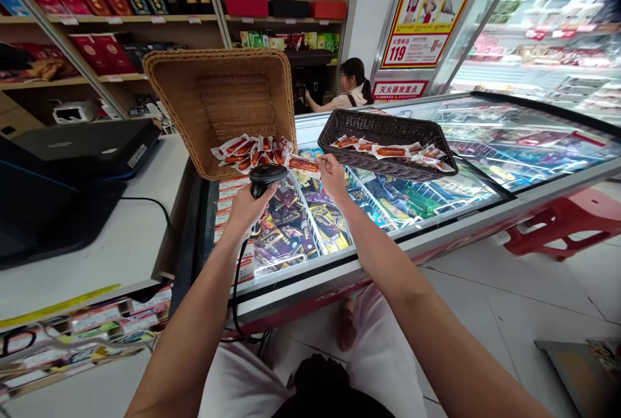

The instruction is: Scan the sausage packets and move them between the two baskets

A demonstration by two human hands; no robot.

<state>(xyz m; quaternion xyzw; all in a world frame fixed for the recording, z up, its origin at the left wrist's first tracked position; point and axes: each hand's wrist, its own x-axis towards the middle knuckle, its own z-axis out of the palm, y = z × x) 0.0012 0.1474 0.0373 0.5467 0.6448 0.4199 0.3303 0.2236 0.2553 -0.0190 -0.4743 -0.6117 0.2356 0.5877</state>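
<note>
Left hand (248,209) clasps a scanner (268,175); right hand (332,177) pinches a sausage packet (301,164) lying between them.

From your head, one camera is looking forward and down, framing your left hand (252,208) and right hand (332,176) near, shelves (138,19) farther back.

Packets (240,148) in left basket (233,98) and right basket (388,125) atop the freezer (310,283), bags (327,224) apparently inside, counter (130,233) at left
</note>
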